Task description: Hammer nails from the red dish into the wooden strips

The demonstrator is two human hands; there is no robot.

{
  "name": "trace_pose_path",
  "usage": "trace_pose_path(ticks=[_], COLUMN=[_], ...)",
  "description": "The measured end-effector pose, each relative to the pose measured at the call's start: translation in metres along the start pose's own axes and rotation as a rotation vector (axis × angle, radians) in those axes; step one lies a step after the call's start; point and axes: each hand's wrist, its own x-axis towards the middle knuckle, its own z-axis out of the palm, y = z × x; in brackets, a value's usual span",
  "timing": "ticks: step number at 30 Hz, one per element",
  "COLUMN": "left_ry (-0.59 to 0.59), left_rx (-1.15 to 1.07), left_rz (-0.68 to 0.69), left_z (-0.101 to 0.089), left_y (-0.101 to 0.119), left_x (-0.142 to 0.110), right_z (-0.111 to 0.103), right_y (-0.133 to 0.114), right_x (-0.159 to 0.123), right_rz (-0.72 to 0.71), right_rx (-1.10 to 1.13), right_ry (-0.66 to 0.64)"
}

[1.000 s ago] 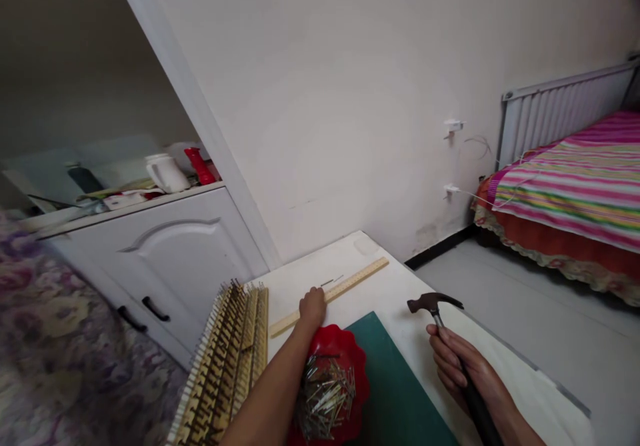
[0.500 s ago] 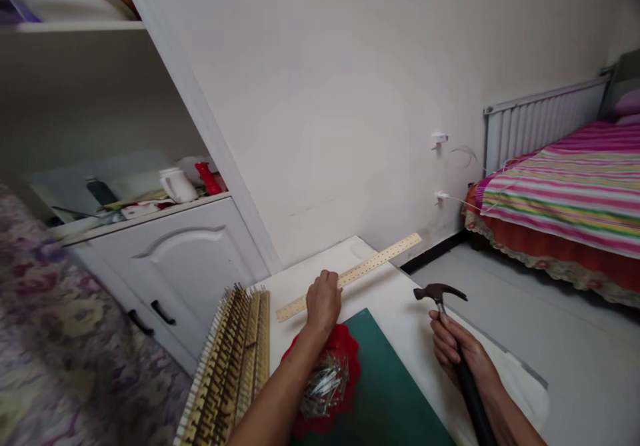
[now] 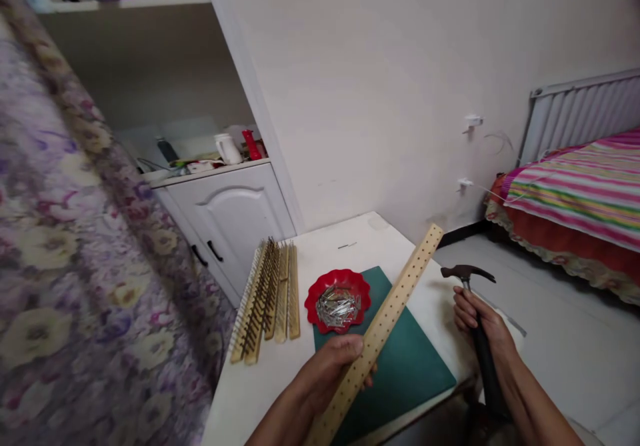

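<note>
My left hand point(image 3: 340, 366) is closed around a long wooden strip point(image 3: 395, 306) dotted with small holes. The strip slants over a green mat point(image 3: 400, 366), its far end up and to the right. In my right hand point(image 3: 480, 326) is a claw hammer point(image 3: 469, 274), gripped by its black handle with the head up, right of the table. A red scalloped bowl point(image 3: 313, 293) full of loose nails point(image 3: 340, 307) stands partly on the mat's far left corner. Left of it lie several wooden strips point(image 3: 260, 313) with nails standing in rows.
On the white table point(image 3: 225, 413), two thin dark pieces point(image 3: 345, 246) lie near the wall. A cabinet point(image 3: 235, 206) and a floral curtain point(image 3: 100, 286) border the left. To the right is a bed point(image 3: 590, 186) with a striped cover.
My left hand has lifted the holed strip off the table and brought it nearer, over the mat. The hammer stays in my right hand. The view has shifted left.
</note>
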Motion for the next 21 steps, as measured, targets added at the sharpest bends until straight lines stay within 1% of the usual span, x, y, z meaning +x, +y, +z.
trace_pose_path(ticks=[3,6,8,10,12,14,17,19,21], left_ry=[-0.039,-0.033,-0.017,0.01,0.05,0.112,0.245,0.323,0.368], left_rx=[-0.12,-0.174,-0.18,-0.121,0.055,0.33,0.755,0.954,1.089], left_rz=[-0.059,-0.072,-0.083,-0.081,-0.026,0.071,0.195,0.232,0.258], left_z=[0.001,-0.003,-0.008,-0.014,-0.022,-0.029,-0.04,-0.047,-0.054], left_y=[-0.011,-0.017,-0.021,-0.025,-0.028,-0.031,-0.034,-0.038,-0.044], left_x=[-0.014,-0.023,-0.026,-0.03,-0.033,-0.039,-0.051,-0.06,-0.066], right_z=[0.002,0.004,0.005,0.006,0.006,0.007,0.007,0.006,0.005], right_y=[0.002,0.002,0.002,0.001,0.0,0.0,0.0,0.0,0.002], right_x=[-0.004,-0.007,-0.008,-0.01,-0.011,-0.012,-0.013,-0.013,-0.013], right_rz=[-0.003,0.004,0.013,0.02,0.024,0.024,0.024,0.025,0.032], right_rx=[-0.014,-0.025,-0.03,-0.032,-0.031,-0.028,-0.028,-0.03,-0.033], right_ry=[-0.015,-0.022,-0.021,-0.017,-0.013,-0.012,-0.011,-0.009,-0.006])
